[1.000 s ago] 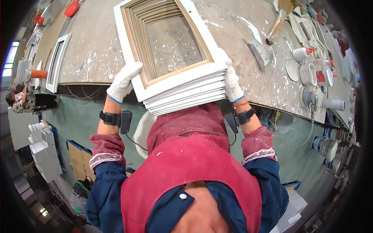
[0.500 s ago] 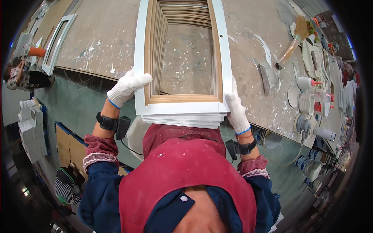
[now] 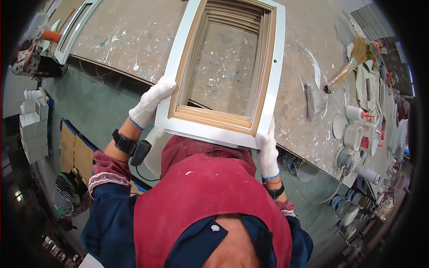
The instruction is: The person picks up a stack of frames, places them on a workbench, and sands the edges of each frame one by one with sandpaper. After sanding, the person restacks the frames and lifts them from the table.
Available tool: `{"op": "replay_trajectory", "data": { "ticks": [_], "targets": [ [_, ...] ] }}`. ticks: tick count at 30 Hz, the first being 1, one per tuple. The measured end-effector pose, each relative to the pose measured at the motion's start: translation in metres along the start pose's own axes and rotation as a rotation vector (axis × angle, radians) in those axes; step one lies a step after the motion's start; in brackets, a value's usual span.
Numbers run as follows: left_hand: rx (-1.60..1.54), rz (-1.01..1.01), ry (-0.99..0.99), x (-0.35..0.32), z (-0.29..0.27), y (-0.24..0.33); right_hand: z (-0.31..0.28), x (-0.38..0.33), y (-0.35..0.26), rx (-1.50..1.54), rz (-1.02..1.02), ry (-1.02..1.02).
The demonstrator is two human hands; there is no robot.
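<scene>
A stack of white rectangular frames [image 3: 210,130] with brown inner edges lies on the worktable in front of me, its near end jutting past the table edge at my apron. It is turned so its far end points to the right. My left hand [image 3: 153,102], in a white knit glove, grips the stack's near left side with the fingers held together. At the near right corner, my gloved right hand [image 3: 268,155] holds the stack from the side, its fingers partly hidden by the frame. Through the opening, several layers of frames show one under another.
The stained worktable [image 3: 127,44] spreads left and right. On its right are a brush [image 3: 351,67], a white glue bottle [image 3: 357,113] with a red tip, and jars. Another white frame [image 3: 76,31] lies far left, near an orange roll [image 3: 50,35]. White stacked pieces [image 3: 33,127] stand left.
The stack has turned clockwise, its far end swinging right. Its lower layers stick out less at the near end. My right hand has moved nearer to me, around the corner.
</scene>
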State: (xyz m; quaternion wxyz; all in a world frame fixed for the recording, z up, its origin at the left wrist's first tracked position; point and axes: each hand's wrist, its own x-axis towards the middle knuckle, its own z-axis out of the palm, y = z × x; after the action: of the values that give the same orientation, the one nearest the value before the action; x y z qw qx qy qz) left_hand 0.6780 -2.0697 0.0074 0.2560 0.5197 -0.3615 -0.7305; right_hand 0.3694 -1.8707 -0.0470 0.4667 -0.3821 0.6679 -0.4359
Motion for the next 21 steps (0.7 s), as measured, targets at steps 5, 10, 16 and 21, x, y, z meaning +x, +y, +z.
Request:
{"op": "replay_trajectory", "data": {
  "ticks": [5, 10, 16, 21],
  "targets": [
    [-0.08, -0.029, 0.037, 0.003, -0.002, -0.016, 0.017, -0.025, 0.029, 0.16, -0.106, 0.091],
    [-0.164, 0.035, -0.051, 0.002, 0.009, -0.035, 0.001, -0.012, 0.033, 0.463, -0.052, 0.129],
    [-0.044, 0.136, -0.015, -0.013, 0.055, -0.06, -0.049, 0.005, 0.032, 0.598, -0.116, 0.19],
    [0.027, 0.173, -0.127, -0.007, 0.046, -0.062, -0.056, 0.0, 0.028, 0.449, -0.14, 0.221]
  ]
}}
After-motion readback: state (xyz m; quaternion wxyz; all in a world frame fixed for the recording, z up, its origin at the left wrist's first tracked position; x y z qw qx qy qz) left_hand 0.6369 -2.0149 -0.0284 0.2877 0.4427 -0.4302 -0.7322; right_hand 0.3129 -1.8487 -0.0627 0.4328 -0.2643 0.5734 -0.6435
